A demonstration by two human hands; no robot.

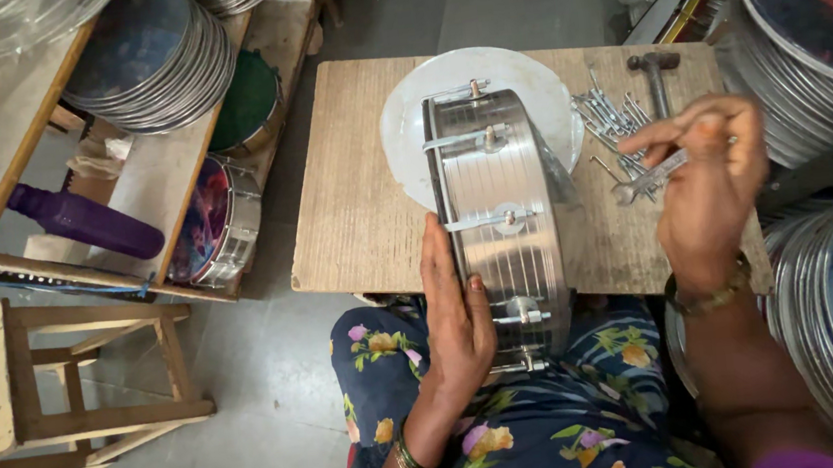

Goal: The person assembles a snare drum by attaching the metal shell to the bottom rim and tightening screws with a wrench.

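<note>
Looking down from the head camera, I see a round, shiny metal drum frame with tension rods and lugs along its side (500, 212), standing on edge, its lower part against my lap and its upper part resting on a small rectangular wooden surface (354, 209). My left hand (456, 311) lies flat against the frame's near rim, fingers stretched out and pressing to steady it rather than curled around anything. My right hand (708, 183) hovers to the right of the frame, its fingers pinched closed on a small silver metal spanner (645, 181). Behind the frame lies a flat white round drumhead disc (407, 124); beside it are a loose pile of thin silver metal rods (612, 116) and a steel-headed hammer (655, 71). I judge this to be the lug-tightening step; the next move calls for bringing the spanner onto one of the frame's side lugs while the left hand holds the frame from rolling.
</note>
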